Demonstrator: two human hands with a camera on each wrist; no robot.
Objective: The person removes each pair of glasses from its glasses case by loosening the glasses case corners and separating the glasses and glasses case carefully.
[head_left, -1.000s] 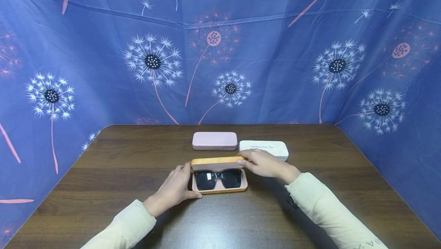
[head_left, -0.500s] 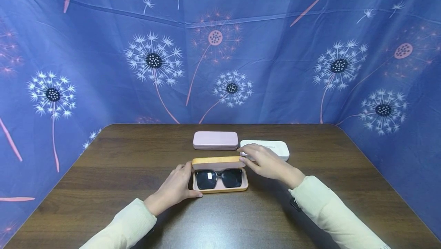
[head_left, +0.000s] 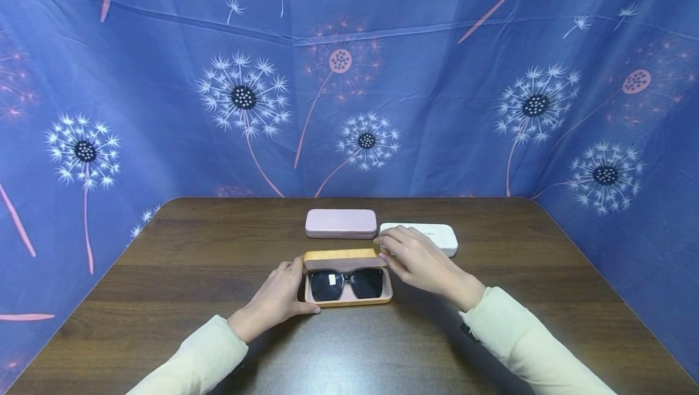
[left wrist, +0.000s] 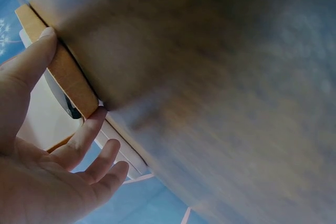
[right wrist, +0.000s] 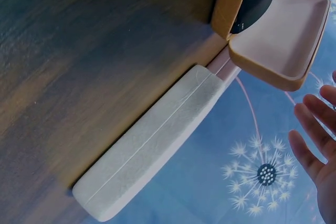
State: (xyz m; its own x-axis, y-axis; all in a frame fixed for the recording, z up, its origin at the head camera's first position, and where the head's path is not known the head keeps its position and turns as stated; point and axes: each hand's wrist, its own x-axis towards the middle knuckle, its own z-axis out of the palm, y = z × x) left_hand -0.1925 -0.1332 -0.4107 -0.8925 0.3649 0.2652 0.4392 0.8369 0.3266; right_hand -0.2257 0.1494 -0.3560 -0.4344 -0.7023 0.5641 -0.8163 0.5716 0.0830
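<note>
An orange glasses case lies on the table with its lid raised at the back and its pale pink lining showing. Inside rest black sunglasses, folded, dark lenses toward me. My left hand grips the case's left end; in the left wrist view the thumb lies on the front wall and the index finger is at the corner. By the lid's right corner is my right hand. Its fingers look loosely bent and apart from the lid in the right wrist view, with nothing in them.
Behind the orange case lies a closed pink glasses case. A closed white case sits to its right, partly covered by my right hand. A blue dandelion-print cloth hangs behind the brown table.
My right hand has drawn slightly right from the lid's corner, its fingers bending a little more. The left hand, the raised lid and the sunglasses stay as they were.
</note>
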